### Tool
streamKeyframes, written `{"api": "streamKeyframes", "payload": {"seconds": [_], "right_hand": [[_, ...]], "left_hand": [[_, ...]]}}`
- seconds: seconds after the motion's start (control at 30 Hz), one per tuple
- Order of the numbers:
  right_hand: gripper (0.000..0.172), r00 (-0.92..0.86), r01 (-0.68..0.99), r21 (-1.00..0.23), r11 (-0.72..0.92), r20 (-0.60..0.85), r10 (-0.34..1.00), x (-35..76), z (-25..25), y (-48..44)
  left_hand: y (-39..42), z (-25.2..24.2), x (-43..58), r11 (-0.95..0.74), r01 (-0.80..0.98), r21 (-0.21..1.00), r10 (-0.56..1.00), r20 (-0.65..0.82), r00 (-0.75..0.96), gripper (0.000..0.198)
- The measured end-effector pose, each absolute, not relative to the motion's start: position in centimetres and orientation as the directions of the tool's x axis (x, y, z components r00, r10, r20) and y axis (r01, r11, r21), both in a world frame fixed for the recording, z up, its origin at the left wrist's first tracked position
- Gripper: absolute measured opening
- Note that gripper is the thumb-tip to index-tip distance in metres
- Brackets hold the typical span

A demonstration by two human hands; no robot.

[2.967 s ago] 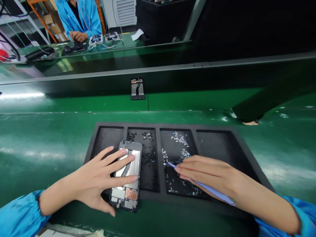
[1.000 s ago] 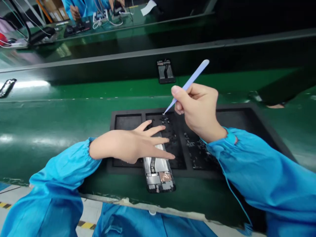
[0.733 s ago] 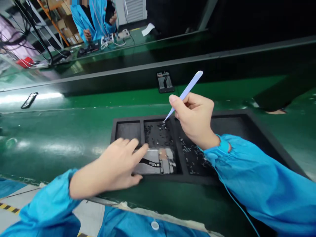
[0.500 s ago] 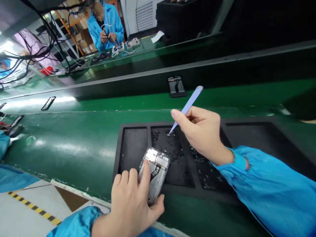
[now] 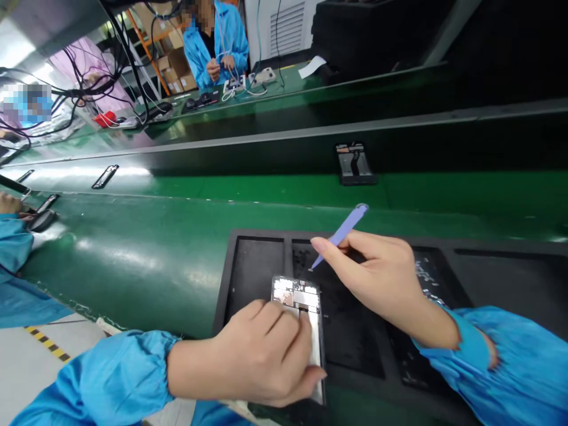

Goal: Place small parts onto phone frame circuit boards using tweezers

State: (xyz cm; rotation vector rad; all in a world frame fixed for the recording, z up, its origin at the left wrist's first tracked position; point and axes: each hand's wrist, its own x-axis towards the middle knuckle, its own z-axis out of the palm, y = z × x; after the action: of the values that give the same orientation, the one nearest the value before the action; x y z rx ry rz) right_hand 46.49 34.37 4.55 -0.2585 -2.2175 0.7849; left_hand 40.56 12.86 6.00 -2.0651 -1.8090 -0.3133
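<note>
My left hand (image 5: 266, 352) is closed around an opened phone body (image 5: 302, 307), covering its near half; the circuit-board end points away from me. It rests on a black foam tray (image 5: 252, 266) with several compartments. My right hand (image 5: 377, 278) pinches light purple tweezers (image 5: 341, 232), whose tips hover just above the phone's far end, over the compartment with tiny dark parts. Whether the tips carry a part is too small to tell.
The tray lies on a green conveyor belt (image 5: 155, 236). Another phone frame (image 5: 354, 164) sits on the belt's far side, more dark phone parts (image 5: 105, 176) at far left. A co-worker's blue sleeve (image 5: 13, 248) is at the left edge; another person in blue (image 5: 217, 41) works beyond.
My left hand turned the phone round, board end now away from me, and gripped its near half. My right hand lifted the tweezers from the right compartment to the phone's far end.
</note>
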Motion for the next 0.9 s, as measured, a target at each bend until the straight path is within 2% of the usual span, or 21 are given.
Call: {"api": "streamKeyframes", "payload": {"seconds": [0.1, 0.17, 0.27, 0.37, 0.47, 0.53, 0.63, 0.73, 0.83, 0.9], "right_hand": [[0.047, -0.642, -0.015, -0.553, 0.833, 0.644, 0.416, 47.5, 5.9, 36.0], [0.044, -0.590, 0.055, -0.520, 0.852, 0.672, 0.448, 48.9, 6.5, 37.3], [0.046, -0.556, 0.168, -0.392, 0.904, 0.720, 0.415, 51.5, 6.4, 39.1], [0.055, -0.695, 0.202, -0.231, 0.952, 0.651, 0.305, 53.7, 5.9, 39.8], [0.048, -0.760, 0.245, -0.209, 0.947, 0.565, 0.322, 54.4, 6.1, 39.5], [0.032, -0.713, 0.292, -0.291, 0.911, 0.569, 0.410, 54.0, 6.5, 38.8], [0.012, -0.746, 0.141, -0.477, 0.867, 0.525, 0.410, 51.9, 6.1, 38.0], [0.011, -0.847, -0.020, -0.680, 0.733, 0.401, 0.349, 49.6, 4.5, 37.7], [0.011, -0.896, -0.007, -0.843, 0.537, 0.243, 0.370, 48.6, 2.8, 37.7], [0.012, -0.888, 0.027, -0.884, 0.468, 0.193, 0.417, 48.8, 2.1, 37.7]], "left_hand": [[13.9, 5.0, 39.4, -0.255, 0.962, -0.094, 0.869, 0.414, 0.271, 0.047], [14.3, 4.1, 39.1, -0.259, 0.963, -0.074, 0.867, 0.422, 0.265, 0.047], [14.1, 3.1, 39.0, -0.248, 0.968, -0.028, 0.867, 0.440, 0.235, 0.047], [13.7, 2.5, 39.1, -0.240, 0.970, 0.035, 0.855, 0.482, 0.194, 0.065], [13.4, 2.3, 38.9, -0.239, 0.971, 0.032, 0.864, 0.463, 0.197, 0.068], [13.3, 2.2, 38.8, -0.247, 0.969, 0.025, 0.873, 0.439, 0.212, 0.062], [13.3, 2.4, 38.5, -0.266, 0.963, 0.031, 0.883, 0.410, 0.230, 0.051], [13.4, 3.0, 38.2, -0.277, 0.961, 0.025, 0.889, 0.385, 0.246, 0.041], [13.3, 3.6, 38.0, -0.261, 0.965, 0.024, 0.904, 0.357, 0.236, 0.037], [13.4, 3.8, 37.9, -0.251, 0.967, 0.037, 0.910, 0.351, 0.222, 0.036]]}}
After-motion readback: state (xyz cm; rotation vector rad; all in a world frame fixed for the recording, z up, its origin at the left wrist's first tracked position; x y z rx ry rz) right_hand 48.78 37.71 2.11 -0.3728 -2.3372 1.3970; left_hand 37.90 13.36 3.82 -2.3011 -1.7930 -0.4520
